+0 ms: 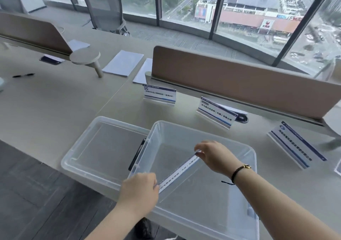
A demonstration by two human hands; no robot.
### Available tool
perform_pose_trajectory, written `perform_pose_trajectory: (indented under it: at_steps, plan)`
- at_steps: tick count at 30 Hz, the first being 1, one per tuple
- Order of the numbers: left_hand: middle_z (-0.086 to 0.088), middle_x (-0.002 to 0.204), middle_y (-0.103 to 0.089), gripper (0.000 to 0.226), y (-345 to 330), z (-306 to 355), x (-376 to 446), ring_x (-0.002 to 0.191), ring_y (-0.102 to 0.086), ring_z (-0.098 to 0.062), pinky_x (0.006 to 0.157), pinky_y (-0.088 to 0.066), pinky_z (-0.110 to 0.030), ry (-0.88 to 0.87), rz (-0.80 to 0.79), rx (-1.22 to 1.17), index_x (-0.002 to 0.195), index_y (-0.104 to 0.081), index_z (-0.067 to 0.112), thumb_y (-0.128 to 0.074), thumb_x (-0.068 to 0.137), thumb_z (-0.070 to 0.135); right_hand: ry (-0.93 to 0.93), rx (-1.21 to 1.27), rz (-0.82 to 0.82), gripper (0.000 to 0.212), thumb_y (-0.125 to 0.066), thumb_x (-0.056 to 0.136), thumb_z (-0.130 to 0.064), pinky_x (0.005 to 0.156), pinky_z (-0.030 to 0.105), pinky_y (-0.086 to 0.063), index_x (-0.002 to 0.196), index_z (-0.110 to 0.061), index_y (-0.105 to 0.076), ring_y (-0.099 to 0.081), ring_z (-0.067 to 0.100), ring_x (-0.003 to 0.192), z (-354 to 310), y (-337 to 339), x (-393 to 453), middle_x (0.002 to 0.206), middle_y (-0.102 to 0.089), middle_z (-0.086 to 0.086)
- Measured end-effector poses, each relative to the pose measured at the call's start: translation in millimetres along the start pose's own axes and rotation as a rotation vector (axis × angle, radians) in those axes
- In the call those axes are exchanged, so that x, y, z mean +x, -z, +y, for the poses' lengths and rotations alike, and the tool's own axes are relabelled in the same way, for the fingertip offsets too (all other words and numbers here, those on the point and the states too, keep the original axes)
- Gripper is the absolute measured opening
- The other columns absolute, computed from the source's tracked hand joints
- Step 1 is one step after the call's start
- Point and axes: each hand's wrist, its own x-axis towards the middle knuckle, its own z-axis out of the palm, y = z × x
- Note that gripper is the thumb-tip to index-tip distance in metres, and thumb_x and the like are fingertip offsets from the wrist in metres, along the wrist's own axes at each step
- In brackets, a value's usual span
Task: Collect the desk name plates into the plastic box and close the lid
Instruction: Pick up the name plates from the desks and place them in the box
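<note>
Hands hold one name plate (178, 172) over the open plastic box (203, 199): left hand (140, 190) pinches its near end, right hand (214, 156) its far end. Lid (103, 151) lies left of the box; three more plates (159, 94) stand on the bench (55, 101) farther off.

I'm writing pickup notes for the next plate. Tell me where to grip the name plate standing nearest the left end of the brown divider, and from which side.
Probably best by its two short ends, coming down from above. That name plate stands upright on the desk, its printed face towards the camera, with the brown divider close behind. The ends are free. Both the left hand and right hand hold the current plate that way.
</note>
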Motion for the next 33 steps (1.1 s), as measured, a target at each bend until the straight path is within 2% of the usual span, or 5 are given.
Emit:
perform_pose_trajectory:
  at_steps: [5,9,22,29,33]
  plan:
    - [-0.001,0.076,-0.054,0.012,-28,8,14,0.069,-0.056,-0.024,0.058,-0.04,-0.03,0.033,-0.172,0.202,0.081,-0.05,0.02,-0.053,0.091,0.014,-0.076,-0.084,-0.071,0.016,-0.053,0.096,-0.029,0.073,0.035,-0.05,0.104,-0.03,-0.067,-0.065,0.032,0.092,-2,-35,28,0.102,-0.069,0.005]
    - [-0.005,0.084,-0.064,0.014,-34,14,22,0.082,-0.065,-0.026,0.061,-0.04,-0.028,0.059,-0.261,0.274,0.087,-0.056,0.019,-0.057,0.084,0.005,-0.114,-0.081,-0.08,0.021,-0.053,0.093,-0.016,0.073,0.036,-0.052,0.105,-0.027,-0.067,-0.064,0.035,0.09,-10,-55,48,0.099,-0.068,0.008]
    - [-0.006,0.096,-0.071,0.026,-48,-8,45,0.088,-0.069,-0.023,0.059,-0.044,-0.029,0.257,-0.291,0.212,0.106,-0.062,0.011,-0.054,0.086,-0.004,-0.062,-0.072,-0.104,0.025,-0.051,0.095,-0.021,0.064,0.032,-0.042,0.111,-0.036,-0.063,-0.064,0.029,0.093,-38,-85,107,0.101,-0.069,0.001]
    - [-0.009,0.101,-0.071,0.033,-48,-10,49,0.094,-0.07,-0.025,0.063,-0.048,-0.03,0.254,-0.286,0.208,0.114,-0.057,0.003,-0.052,0.085,-0.011,-0.08,-0.04,-0.098,0.028,-0.049,0.092,-0.016,0.067,0.036,-0.053,0.109,-0.035,-0.061,-0.063,0.03,0.088,-50,-93,126,0.097,-0.07,0.0]
    - [-0.01,0.098,-0.072,0.031,-47,-12,48,0.087,-0.071,-0.024,0.045,-0.038,-0.026,0.255,-0.271,0.215,0.118,-0.052,-0.001,-0.05,0.088,-0.01,-0.082,-0.029,-0.094,0.028,-0.049,0.093,-0.018,0.063,0.033,-0.048,0.11,-0.037,-0.06,-0.063,0.028,0.089,-51,-95,130,0.098,-0.071,-0.002]
